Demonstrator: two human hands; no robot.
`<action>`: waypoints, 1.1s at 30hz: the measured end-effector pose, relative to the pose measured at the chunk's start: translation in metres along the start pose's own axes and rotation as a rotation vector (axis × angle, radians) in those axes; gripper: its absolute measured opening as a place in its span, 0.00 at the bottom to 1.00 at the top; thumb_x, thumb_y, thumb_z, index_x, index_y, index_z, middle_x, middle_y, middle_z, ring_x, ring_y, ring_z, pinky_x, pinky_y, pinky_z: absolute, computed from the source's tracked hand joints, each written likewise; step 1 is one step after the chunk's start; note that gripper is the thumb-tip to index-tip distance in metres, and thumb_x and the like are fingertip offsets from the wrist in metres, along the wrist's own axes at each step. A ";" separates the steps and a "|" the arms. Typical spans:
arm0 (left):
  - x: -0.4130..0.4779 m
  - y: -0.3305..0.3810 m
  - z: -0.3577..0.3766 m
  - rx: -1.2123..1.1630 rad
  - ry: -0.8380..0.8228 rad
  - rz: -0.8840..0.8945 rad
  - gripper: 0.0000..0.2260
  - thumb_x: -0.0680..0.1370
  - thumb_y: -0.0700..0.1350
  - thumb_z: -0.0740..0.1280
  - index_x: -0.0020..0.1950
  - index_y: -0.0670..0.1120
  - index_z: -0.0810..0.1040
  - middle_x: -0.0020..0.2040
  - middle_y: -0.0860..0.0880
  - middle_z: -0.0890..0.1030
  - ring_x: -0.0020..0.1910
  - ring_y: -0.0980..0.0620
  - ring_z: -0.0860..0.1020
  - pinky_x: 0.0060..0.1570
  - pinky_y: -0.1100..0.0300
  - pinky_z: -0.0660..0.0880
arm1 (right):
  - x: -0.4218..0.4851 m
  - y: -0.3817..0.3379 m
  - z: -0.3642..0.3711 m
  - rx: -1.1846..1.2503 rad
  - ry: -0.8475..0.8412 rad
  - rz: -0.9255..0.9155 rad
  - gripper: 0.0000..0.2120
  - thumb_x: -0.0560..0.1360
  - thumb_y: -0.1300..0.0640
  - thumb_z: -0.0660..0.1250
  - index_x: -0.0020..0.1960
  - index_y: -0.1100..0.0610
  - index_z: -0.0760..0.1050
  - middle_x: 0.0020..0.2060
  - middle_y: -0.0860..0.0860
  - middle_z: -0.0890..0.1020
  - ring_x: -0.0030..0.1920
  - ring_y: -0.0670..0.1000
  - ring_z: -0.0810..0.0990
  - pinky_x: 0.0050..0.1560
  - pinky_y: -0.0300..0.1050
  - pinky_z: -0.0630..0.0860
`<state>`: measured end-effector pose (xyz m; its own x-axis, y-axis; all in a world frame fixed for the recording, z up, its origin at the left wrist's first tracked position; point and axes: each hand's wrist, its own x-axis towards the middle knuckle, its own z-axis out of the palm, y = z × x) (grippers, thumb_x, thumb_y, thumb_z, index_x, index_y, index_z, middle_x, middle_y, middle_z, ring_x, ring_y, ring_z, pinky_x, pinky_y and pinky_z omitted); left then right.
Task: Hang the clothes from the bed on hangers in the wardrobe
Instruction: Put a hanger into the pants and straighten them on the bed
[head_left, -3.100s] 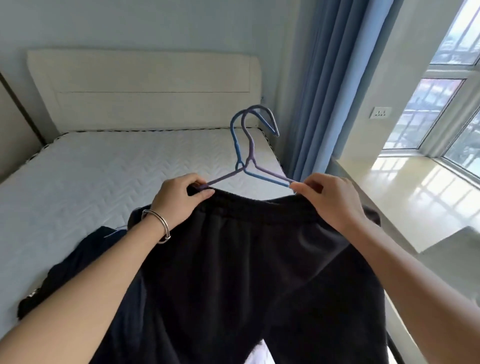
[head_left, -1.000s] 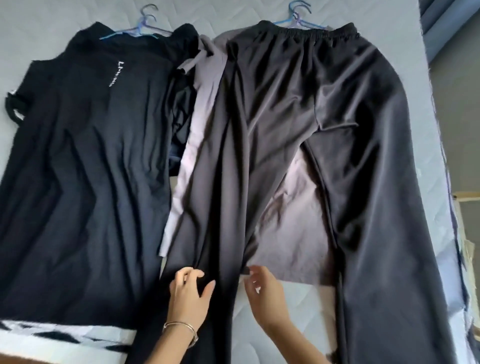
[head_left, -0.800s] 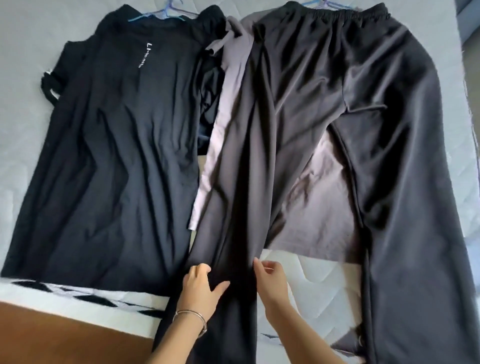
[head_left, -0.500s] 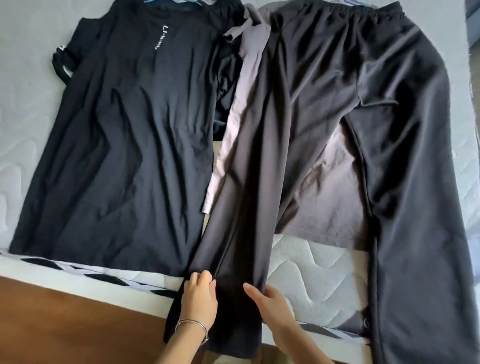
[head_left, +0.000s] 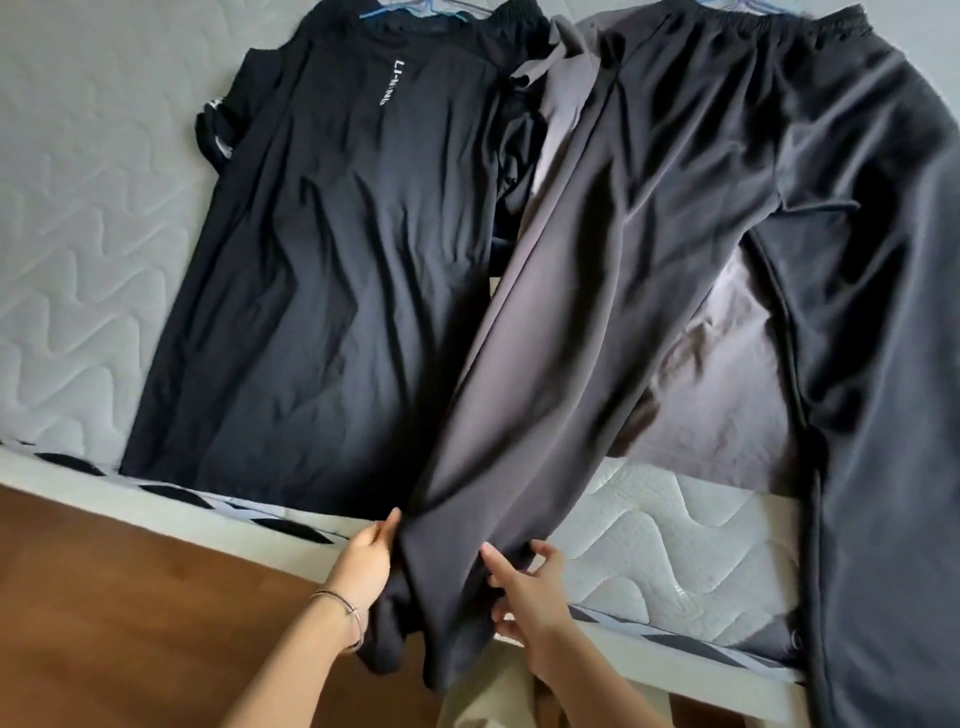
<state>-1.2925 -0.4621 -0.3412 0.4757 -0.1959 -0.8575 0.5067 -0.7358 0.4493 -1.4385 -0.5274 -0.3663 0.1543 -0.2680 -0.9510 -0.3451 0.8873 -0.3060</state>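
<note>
Black loose-cut fabric trousers (head_left: 649, 208) laid flat on white quilted bed mattress (head_left: 78, 234) — one leg's hem pinched at both edges by left grip (head_left: 363, 561) and right grip (head_left: 530, 587), probably for straightening before hanging.

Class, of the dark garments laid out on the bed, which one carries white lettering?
The black T-shirt on the left: white letters run down its chest. The dark trousers beside it are plain.

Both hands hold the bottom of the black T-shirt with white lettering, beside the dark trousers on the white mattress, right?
No: in the head view the left hand and right hand hold a leg end of the dark trousers; the black T-shirt with white lettering lies beside them on the white quilted mattress.
</note>
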 end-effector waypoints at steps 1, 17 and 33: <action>-0.002 0.002 -0.005 -0.012 -0.043 -0.009 0.15 0.79 0.52 0.58 0.41 0.45 0.77 0.42 0.43 0.82 0.39 0.48 0.79 0.39 0.58 0.74 | 0.002 0.002 0.002 0.041 0.047 -0.008 0.26 0.72 0.53 0.70 0.61 0.52 0.58 0.42 0.56 0.77 0.30 0.49 0.72 0.29 0.39 0.68; 0.002 -0.031 -0.037 0.472 -0.025 0.120 0.10 0.80 0.45 0.57 0.40 0.49 0.73 0.53 0.44 0.79 0.56 0.44 0.75 0.54 0.55 0.68 | -0.026 0.021 -0.043 -0.034 0.132 -0.137 0.04 0.74 0.62 0.66 0.49 0.56 0.74 0.48 0.55 0.83 0.52 0.56 0.80 0.60 0.54 0.75; 0.024 -0.058 -0.037 1.273 0.111 -0.035 0.10 0.78 0.45 0.59 0.55 0.42 0.72 0.57 0.42 0.77 0.60 0.42 0.75 0.54 0.57 0.72 | -0.004 0.092 -0.085 -0.878 0.002 0.142 0.06 0.72 0.63 0.57 0.43 0.52 0.68 0.46 0.54 0.79 0.53 0.55 0.80 0.53 0.45 0.78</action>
<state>-1.2842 -0.4005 -0.3783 0.5646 -0.1540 -0.8109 -0.4935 -0.8505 -0.1821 -1.5498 -0.4767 -0.3946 0.0550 -0.1785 -0.9824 -0.9462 0.3048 -0.1084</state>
